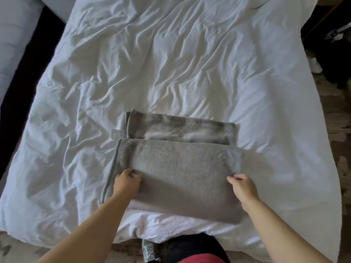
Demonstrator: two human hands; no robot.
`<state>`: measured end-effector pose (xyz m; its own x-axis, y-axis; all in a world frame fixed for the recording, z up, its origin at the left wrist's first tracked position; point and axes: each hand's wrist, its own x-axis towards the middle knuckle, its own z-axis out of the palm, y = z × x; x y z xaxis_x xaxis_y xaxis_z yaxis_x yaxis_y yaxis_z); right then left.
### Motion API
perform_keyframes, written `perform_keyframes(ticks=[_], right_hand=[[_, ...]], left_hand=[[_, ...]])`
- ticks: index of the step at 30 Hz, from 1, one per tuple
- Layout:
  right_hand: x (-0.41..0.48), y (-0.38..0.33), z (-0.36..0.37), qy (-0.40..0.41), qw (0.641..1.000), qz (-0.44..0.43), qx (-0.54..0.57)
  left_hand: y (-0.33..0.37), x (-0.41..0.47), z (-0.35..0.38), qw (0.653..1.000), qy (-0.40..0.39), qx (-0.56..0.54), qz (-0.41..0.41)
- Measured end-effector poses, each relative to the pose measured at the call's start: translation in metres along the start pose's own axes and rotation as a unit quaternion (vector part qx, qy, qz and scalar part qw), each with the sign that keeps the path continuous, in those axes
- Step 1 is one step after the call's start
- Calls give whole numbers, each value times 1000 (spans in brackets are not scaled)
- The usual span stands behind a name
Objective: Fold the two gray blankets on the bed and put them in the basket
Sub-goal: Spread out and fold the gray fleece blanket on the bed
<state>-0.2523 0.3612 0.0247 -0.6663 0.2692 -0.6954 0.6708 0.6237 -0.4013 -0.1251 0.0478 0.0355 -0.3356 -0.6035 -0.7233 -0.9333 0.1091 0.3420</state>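
Note:
A gray blanket [182,168] lies partly folded on the white bed [171,63], near its front edge. Its near layer is doubled back toward me over a smoother far strip [180,128] that carries a small white label at the left. My left hand [126,184] pinches the blanket's left edge with curled fingers. At the right edge my right hand [244,188] pinches the fabric the same way. A second blanket and the basket are not in view.
The bed's white duvet is heavily wrinkled. Patterned carpet [340,141] shows to the right of the bed, with dark items [336,59] at the far right. A dark gap and another white bed [15,44] lie at the left. My legs and a shoe [150,250] show below.

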Motion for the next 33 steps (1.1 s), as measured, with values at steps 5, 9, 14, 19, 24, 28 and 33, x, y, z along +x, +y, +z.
perform_keyframes(ticks=[5, 9, 14, 19, 24, 28, 33], right_hand=[[25, -33, 3, 73, 978, -112, -163], [35, -69, 25, 61, 927, -223, -294], [41, -104, 64, -48, 853, -329, -402], [62, -151, 95, -79, 853, -335, -394], [97, -195, 108, -38, 835, -362, -413], [114, -209, 111, -74, 813, -355, -456], [114, -212, 101, -131, 841, -322, -414]], left_hand=[[19, 18, 5, 981, 82, 150, 92], [36, 38, 10, 948, 64, 276, 148], [58, 59, 12, 920, 22, 341, 194], [102, 100, 2, 898, 39, 349, 266], [145, 161, -11, 865, 46, 396, 304], [159, 191, -19, 831, -21, 470, 296], [158, 199, -41, 799, 4, 505, 326]])
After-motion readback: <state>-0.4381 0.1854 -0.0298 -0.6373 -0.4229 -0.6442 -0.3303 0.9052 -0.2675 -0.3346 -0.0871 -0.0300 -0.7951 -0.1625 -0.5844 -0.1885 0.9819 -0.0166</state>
